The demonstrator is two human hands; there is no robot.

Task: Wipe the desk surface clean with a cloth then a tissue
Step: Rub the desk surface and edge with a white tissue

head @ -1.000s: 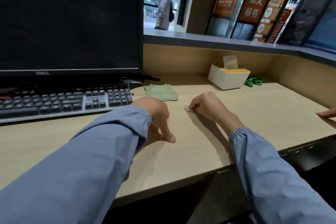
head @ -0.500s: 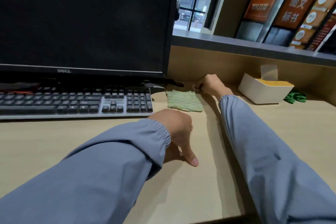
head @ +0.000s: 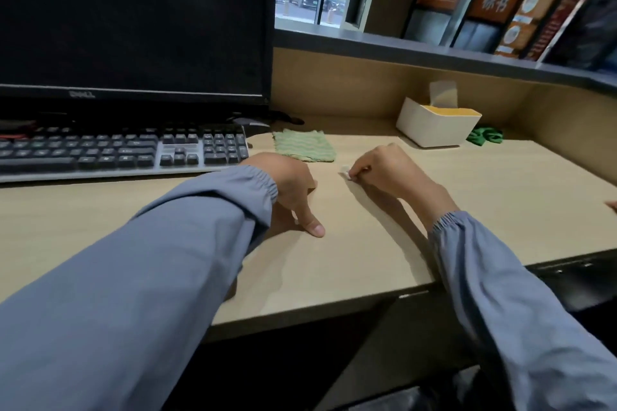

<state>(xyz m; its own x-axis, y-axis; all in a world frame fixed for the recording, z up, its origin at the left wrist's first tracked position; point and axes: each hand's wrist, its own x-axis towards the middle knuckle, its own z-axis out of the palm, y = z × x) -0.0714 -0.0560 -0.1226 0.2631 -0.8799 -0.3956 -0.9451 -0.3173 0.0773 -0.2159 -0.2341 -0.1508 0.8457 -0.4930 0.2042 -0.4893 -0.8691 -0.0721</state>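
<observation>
Pinching a tissue [head: 345,173], right hand [head: 389,170] presses the desk [head: 500,197] beside cloth [head: 303,145]; left hand [head: 288,188] empty.

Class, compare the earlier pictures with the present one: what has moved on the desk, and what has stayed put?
The right hand, which reached back beside the green cloth half a second ago, has come forward again, pinching a small white tissue. The left hand, cloth and tissue box stayed put.

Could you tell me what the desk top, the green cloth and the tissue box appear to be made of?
Desk top: probably wood-look laminate, pale, matte, with faint grain.
Green cloth: woven or knitted fabric, soft, with a wavy striped texture and frayed-looking edges.
Tissue box: seemingly smooth white plastic with a yellowish top, possibly wood; unclear.
</observation>
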